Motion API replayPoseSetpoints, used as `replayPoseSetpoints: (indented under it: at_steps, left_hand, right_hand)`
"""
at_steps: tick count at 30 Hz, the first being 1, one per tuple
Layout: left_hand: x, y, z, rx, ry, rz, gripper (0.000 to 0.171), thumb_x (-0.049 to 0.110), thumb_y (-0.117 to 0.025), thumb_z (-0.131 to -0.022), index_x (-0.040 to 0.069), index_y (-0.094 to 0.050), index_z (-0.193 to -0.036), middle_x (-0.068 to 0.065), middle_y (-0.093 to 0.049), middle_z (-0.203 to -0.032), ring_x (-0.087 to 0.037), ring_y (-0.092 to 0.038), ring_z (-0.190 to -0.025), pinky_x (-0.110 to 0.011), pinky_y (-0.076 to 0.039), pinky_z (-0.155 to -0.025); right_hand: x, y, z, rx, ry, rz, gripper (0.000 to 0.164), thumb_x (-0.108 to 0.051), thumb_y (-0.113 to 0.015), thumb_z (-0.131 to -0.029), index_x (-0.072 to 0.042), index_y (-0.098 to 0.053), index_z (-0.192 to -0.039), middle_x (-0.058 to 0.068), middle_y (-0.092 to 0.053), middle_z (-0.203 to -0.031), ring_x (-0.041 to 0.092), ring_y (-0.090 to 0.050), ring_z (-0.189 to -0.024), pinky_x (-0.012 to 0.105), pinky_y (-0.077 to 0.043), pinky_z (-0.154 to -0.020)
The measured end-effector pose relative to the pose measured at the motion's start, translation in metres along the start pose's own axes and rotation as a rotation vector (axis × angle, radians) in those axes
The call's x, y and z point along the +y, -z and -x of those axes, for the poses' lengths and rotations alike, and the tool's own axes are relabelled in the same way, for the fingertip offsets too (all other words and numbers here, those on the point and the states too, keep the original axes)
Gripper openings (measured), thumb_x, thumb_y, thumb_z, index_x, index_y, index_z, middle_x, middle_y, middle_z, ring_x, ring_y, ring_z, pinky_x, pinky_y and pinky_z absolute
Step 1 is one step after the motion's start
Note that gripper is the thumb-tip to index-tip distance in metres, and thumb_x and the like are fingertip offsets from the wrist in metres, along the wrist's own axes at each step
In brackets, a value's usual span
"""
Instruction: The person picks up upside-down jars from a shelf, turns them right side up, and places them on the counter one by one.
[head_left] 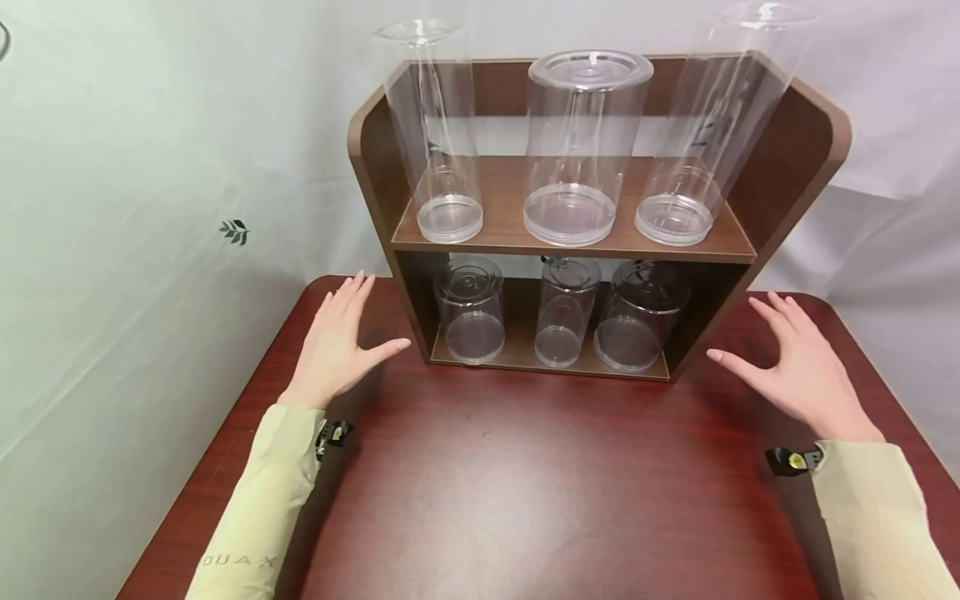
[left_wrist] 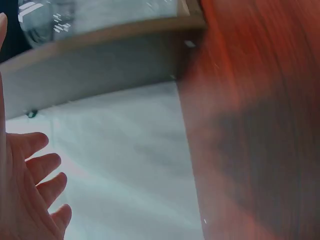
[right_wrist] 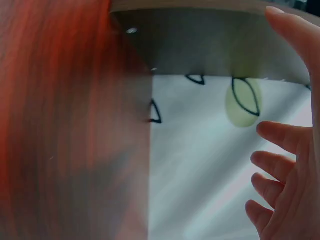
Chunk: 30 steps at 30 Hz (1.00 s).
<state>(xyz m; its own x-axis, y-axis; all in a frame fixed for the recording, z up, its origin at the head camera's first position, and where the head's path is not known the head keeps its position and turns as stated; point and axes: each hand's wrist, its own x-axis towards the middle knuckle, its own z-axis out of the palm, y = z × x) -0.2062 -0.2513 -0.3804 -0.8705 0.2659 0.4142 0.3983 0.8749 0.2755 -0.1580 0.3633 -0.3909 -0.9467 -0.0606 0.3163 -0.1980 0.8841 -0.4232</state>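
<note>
While holding nothing in spread left hand [head_left: 332, 346] at mid-left or spread right hand [head_left: 812, 377] at mid-right, expect a stiff, probably weighty shelf [head_left: 501, 183] at upper centre-right, bearing slippery-looking jars [head_left: 581, 129], best gripped by its sides [head_left: 798, 137].

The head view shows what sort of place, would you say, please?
Probably a staged filming corner: a reddish table stands before a white, leaf-printed cloth backdrop, and a brown shelf holds clear containers.

Looks like glossy clear plastic for the jars [head_left: 583, 150], smooth wood for the shelf [head_left: 795, 146], super shiny wood-grain tabletop [head_left: 555, 483], matt wrinkly cloth backdrop [head_left: 165, 167].
</note>
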Motion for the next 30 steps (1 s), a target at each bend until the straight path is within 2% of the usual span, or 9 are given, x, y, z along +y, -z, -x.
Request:
replayPoseSetpoints:
  at_steps: [4, 10, 13, 17, 20, 22, 25, 30]
  left_hand:
    - [0.011, 0.005, -0.001, 0.04, -0.003, 0.116, 0.101, 0.058, -0.075, -0.086, 0.013, -0.027, -0.162, -0.006, -0.027, -0.166, -0.026, -0.021, -0.152, -0.039, -0.01, -0.124]
    - [0.029, 0.014, -0.004, 0.127, 0.0, 0.234, 0.099, 0.048, -0.081, -0.084, 0.023, -0.026, -0.163, 0.001, -0.028, -0.165, -0.02, -0.025, -0.15, -0.041, -0.021, -0.122]
    - [0.038, 0.015, -0.006, 0.234, -0.033, 0.288, 0.099, 0.04, -0.087, -0.08, 0.02, -0.033, -0.161, 0.002, -0.035, -0.162, -0.019, -0.033, -0.147, -0.041, -0.028, -0.119]
    - [0.051, 0.016, -0.01, 0.422, -0.094, 0.366, 0.094, 0.027, -0.092, -0.075, 0.012, -0.045, -0.155, 0.002, -0.046, -0.155, -0.02, -0.044, -0.14, -0.039, -0.035, -0.115]
    - [0.069, 0.026, -0.014, 0.517, -0.106, 0.466, 0.085, 0.014, -0.091, -0.075, 0.007, -0.051, -0.15, -0.003, -0.053, -0.15, -0.022, -0.05, -0.136, -0.039, -0.038, -0.114]
    - [0.084, 0.038, -0.016, 0.539, -0.09, 0.555, 0.079, 0.004, -0.088, -0.076, 0.002, -0.052, -0.147, -0.007, -0.055, -0.147, -0.023, -0.052, -0.134, -0.04, -0.039, -0.114]
    - [0.103, 0.056, -0.019, 0.532, -0.047, 0.69, 0.072, -0.006, -0.082, -0.08, -0.005, -0.051, -0.145, -0.011, -0.056, -0.146, -0.025, -0.053, -0.134, -0.042, -0.039, -0.113]
    - [0.104, 0.066, -0.031, 0.511, 0.013, 0.85, 0.065, 0.002, -0.079, -0.087, 0.003, -0.053, -0.146, -0.007, -0.057, -0.145, -0.024, -0.055, -0.132, -0.04, -0.042, -0.111]
  right_hand:
    - [-0.011, 0.006, 0.001, 0.022, 0.0, -0.011, 0.096, -0.047, -0.081, -0.083, -0.001, -0.037, -0.156, 0.025, -0.024, -0.162, 0.039, -0.016, -0.151, 0.056, -0.011, -0.122]
    - [-0.026, 0.017, -0.001, 0.059, 0.001, -0.036, 0.096, -0.042, -0.082, -0.083, -0.001, -0.036, -0.156, 0.023, -0.025, -0.163, 0.041, -0.018, -0.15, 0.055, -0.012, -0.122]
    - [-0.033, 0.022, 0.0, 0.082, -0.007, -0.039, 0.096, -0.041, -0.082, -0.084, -0.003, -0.034, -0.158, 0.019, -0.026, -0.164, 0.04, -0.021, -0.15, 0.058, -0.014, -0.121]
    - [-0.044, 0.029, 0.002, 0.139, -0.001, -0.054, 0.092, -0.039, -0.082, -0.084, -0.006, -0.037, -0.157, 0.014, -0.033, -0.162, 0.034, -0.025, -0.15, 0.056, -0.018, -0.12]
    - [-0.052, 0.033, 0.006, 0.233, 0.027, -0.083, 0.085, -0.032, -0.083, -0.083, -0.01, -0.045, -0.155, 0.013, -0.043, -0.156, 0.032, -0.034, -0.146, 0.046, -0.022, -0.121]
    - [-0.057, 0.035, 0.008, 0.312, 0.048, -0.101, 0.08, -0.027, -0.084, -0.081, -0.014, -0.05, -0.152, 0.011, -0.048, -0.153, 0.026, -0.04, -0.143, 0.037, -0.026, -0.12]
    - [-0.066, 0.039, 0.01, 0.449, 0.11, -0.129, 0.075, -0.023, -0.086, -0.078, -0.018, -0.057, -0.147, 0.009, -0.056, -0.146, 0.018, -0.048, -0.137, 0.024, -0.03, -0.115]
    - [-0.086, 0.047, 0.01, 0.597, 0.192, -0.158, 0.064, -0.028, -0.085, -0.078, -0.014, -0.066, -0.138, 0.008, -0.064, -0.136, 0.009, -0.055, -0.129, 0.018, -0.037, -0.108]
